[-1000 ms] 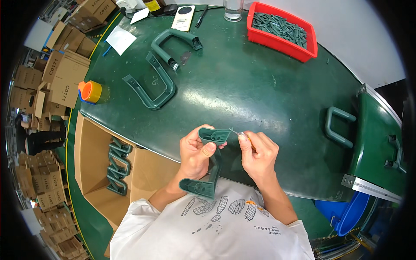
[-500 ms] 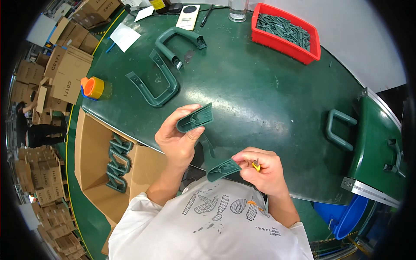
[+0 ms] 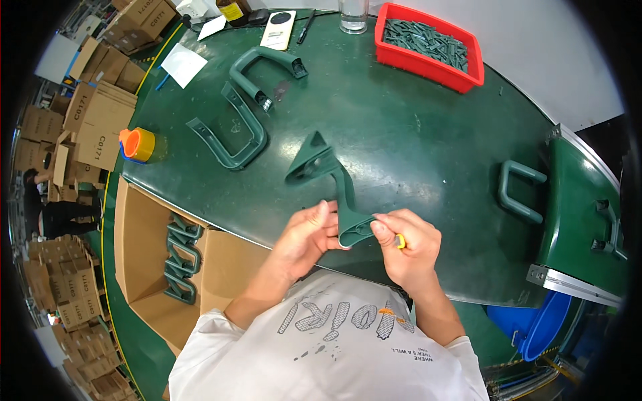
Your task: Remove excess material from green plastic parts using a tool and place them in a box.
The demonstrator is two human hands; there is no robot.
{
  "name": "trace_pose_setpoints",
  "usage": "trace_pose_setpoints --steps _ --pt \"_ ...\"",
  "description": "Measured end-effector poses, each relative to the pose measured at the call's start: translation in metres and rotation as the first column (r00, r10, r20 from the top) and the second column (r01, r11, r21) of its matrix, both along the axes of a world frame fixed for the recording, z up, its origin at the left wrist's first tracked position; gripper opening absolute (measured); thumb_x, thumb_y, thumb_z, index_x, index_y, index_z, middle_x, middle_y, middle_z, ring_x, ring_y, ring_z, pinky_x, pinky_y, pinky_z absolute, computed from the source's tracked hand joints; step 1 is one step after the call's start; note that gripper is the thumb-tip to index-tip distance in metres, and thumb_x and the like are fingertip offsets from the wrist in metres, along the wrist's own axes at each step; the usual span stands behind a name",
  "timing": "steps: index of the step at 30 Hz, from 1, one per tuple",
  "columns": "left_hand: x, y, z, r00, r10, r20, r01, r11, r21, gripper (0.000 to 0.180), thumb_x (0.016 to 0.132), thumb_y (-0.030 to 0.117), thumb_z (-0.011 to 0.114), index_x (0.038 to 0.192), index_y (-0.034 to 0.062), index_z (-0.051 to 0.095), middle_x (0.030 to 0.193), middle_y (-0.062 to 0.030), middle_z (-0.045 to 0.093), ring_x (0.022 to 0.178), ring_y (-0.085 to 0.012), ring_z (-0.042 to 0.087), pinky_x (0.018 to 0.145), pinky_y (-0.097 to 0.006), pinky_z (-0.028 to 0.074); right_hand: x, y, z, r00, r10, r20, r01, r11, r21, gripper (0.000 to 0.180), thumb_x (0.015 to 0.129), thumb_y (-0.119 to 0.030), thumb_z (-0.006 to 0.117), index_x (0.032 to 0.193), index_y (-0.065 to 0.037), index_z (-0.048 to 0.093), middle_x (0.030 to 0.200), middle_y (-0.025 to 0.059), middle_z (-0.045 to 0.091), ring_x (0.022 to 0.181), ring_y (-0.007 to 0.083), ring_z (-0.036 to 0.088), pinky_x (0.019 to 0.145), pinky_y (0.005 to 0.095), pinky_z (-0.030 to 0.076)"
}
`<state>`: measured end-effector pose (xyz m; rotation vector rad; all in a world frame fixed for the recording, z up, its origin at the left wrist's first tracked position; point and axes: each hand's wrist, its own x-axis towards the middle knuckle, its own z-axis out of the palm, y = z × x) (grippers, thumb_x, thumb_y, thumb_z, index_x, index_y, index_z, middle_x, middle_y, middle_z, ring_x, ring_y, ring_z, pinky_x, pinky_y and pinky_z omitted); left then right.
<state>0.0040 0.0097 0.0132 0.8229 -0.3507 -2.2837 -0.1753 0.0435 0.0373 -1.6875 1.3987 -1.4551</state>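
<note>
Head view: I look down on a shiny green bench, with stacked cartons to the far left of both grips. My right grip pinches the near end of a curved green handle, a yellow tool tucked inside it; my left grip is loosely spread, fingertips against that end. The handle extends beyond them. Leftward, an open carton meets the bench's near edge. Ample bench stretches rightward to another handle, and beyond to a red bin.
</note>
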Motion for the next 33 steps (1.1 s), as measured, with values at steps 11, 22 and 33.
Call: trace_pose_setpoints --steps 11,22,33 --pt "0.002 -0.004 -0.02 0.946 0.322 -0.049 -0.321 0.899 -0.299 0.043 0.073 0.0 0.072 0.112 0.0049 0.053 0.106 -0.0112 0.062 0.101 -0.0249 0.06 0.093 -0.038 0.046 0.001 0.01 -0.009 1.0 -0.03 0.0 0.029 0.978 0.205 0.024 0.087 -0.021 0.06 0.09 0.003 0.063 0.063 0.0082 0.055 0.056 0.0199 0.056 0.052 0.0295 0.044" --pt "-0.001 -0.005 -0.011 0.899 0.43 -0.087 -0.431 0.829 -0.357 0.039 0.069 -0.007 0.073 0.102 0.0062 0.057 0.101 -0.0108 0.064 0.097 -0.0255 0.062 0.092 -0.04 0.047 0.008 0.01 -0.008 0.98 0.014 -0.197 0.022 0.983 0.18 0.018 0.085 -0.018 0.062 0.081 -0.001 0.064 0.055 0.007 0.049 0.048 0.0203 0.049 0.046 0.0315 0.038" --pt "-0.004 0.003 -0.011 0.894 0.439 -0.095 -0.444 0.833 -0.331 0.039 0.069 -0.005 0.074 0.102 0.0069 0.057 0.101 -0.0096 0.063 0.097 -0.0248 0.061 0.093 -0.039 0.045 0.01 0.008 -0.013 0.96 -0.104 -0.259 0.13 0.988 0.083 0.014 0.082 -0.016 0.065 0.08 -0.002 0.064 0.056 0.0069 0.051 0.048 0.0215 0.05 0.045 0.0324 0.039"
